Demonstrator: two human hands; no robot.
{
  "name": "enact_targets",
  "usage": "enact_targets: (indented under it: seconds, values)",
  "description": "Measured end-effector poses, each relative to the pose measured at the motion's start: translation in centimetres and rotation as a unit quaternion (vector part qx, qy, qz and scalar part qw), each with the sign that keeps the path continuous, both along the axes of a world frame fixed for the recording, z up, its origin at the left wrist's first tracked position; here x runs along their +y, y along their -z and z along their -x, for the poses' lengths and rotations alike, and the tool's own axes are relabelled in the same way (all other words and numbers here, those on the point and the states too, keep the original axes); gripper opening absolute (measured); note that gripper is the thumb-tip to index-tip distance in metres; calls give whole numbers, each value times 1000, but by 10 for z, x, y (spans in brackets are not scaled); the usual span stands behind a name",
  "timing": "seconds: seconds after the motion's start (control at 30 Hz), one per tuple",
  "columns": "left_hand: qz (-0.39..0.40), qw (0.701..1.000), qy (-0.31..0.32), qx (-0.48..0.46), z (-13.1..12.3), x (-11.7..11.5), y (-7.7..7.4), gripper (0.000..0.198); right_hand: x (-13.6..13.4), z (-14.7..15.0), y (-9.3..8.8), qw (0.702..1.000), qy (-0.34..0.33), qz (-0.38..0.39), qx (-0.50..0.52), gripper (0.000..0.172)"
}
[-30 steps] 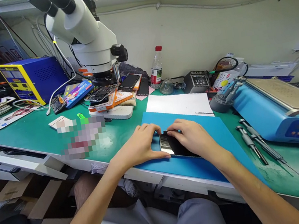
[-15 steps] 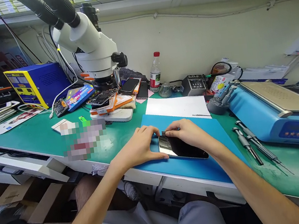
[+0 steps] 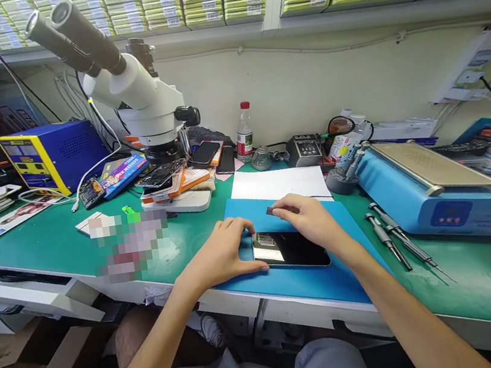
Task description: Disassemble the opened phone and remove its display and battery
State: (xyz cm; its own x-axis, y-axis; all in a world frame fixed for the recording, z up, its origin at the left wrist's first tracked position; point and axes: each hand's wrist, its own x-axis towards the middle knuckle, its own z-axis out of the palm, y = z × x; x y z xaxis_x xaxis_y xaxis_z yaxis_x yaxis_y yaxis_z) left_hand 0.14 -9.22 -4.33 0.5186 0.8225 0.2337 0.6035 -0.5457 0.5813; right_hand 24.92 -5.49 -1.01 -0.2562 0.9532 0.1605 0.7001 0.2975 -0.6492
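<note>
A smartphone (image 3: 291, 249) with a glossy dark face lies flat on a blue mat (image 3: 346, 282), bright reflections showing at its left end. My left hand (image 3: 225, 251) grips that end, thumb at the near edge and fingers at the far edge. Over the phone's far side, my right hand (image 3: 305, 218) is closed in a pinch on a small thin dark flat piece (image 3: 270, 211). This piece points left and is raised clear of the phone. Its exact kind cannot be made out.
Two screwdrivers (image 3: 388, 240) lie right of the mat, beside a blue heated plate machine (image 3: 435, 206). A white paper sheet (image 3: 277, 182) lies behind the mat. The microscope (image 3: 142, 101) stands at the back left, phones and boxes around its base. A plastic bottle (image 3: 244, 132) stands near the wall.
My right hand has lifted the dark flat piece off the phone's upper left edge, to just beyond the phone. The left hand keeps its grip. The camera view has tilted up and shifted right.
</note>
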Motion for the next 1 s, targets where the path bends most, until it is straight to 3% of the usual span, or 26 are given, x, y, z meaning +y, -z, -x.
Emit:
enact_targets:
  seconds: [0.3,0.6,1.0]
  values:
    - [-35,999,18,18,0,-5,-1,58,-19,-44,8,998,12,-2,-54,27]
    - [-44,998,41,4,-1,-5,-1,62,-21,-45,9,998,-42,11,-54,28]
    - [-19,999,45,18,-2,-4,-4,54,-15,-44,12,998,-2,62,-32,20]
